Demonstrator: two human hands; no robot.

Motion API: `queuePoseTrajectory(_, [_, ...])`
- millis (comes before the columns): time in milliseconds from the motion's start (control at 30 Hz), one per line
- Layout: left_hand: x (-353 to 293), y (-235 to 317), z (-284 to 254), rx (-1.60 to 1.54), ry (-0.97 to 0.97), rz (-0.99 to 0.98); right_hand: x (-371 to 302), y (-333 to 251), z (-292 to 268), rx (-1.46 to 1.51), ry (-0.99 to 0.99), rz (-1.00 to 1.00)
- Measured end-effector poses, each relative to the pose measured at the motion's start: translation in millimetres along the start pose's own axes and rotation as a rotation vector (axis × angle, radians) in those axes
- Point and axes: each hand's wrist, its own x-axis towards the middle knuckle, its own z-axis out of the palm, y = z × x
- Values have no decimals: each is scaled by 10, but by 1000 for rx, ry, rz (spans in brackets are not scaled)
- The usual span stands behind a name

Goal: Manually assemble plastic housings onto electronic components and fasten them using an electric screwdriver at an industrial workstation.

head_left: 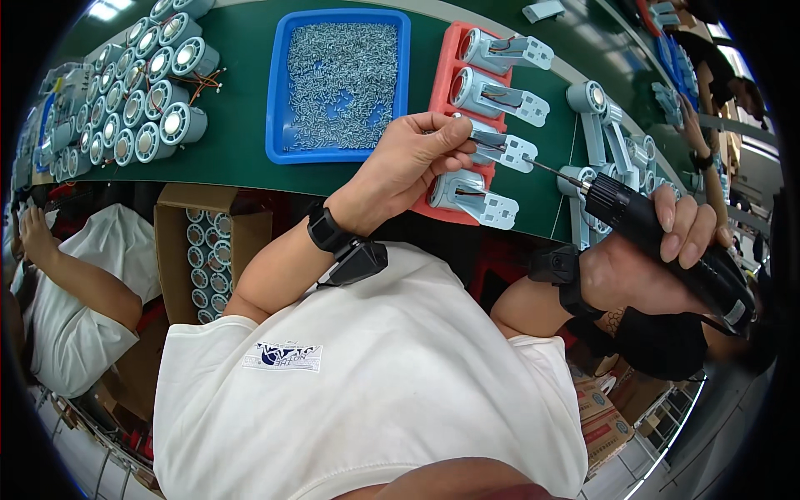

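A red holder (448, 58) carries several pale blue housings, each with a round cup, a flat arm and thin wires. My left hand (408, 162) is over its near part, thumb and fingers pinched beside the third housing from the far end (515, 153); whatever lies between the fingertips is too small to make out. My right hand (637, 262) grips a black electric screwdriver (625, 210). The screwdriver's thin bit points left, its tip at the outer end of that same housing's arm. Whether the tip touches a screw cannot be seen.
A blue tray (278, 108) of small screws lies left of the holder. Farther left stand many round wired units (175, 123). Assembled pale blue pieces (593, 133) crowd the right side. Below the green table (242, 108), an open carton (177, 250) holds round parts. Other people work on both sides.
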Motion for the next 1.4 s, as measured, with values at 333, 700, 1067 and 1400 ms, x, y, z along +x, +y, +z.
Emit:
queuePoseTrajectory(333, [-465, 316, 28, 19, 175, -92, 179, -121, 162, -166, -218, 74])
queuePoseTrajectory(700, [-504, 153, -520, 68, -229, -149, 243, 122, 172, -236, -323, 171])
queuePoseTrajectory(1067, [-680, -109, -264, 310, 92, -181, 21, 194, 192, -272, -359, 40])
queuePoseTrajectory(1400, [-341, -319, -184, 226, 94, 30, -6, -920, 305, -113, -285, -186])
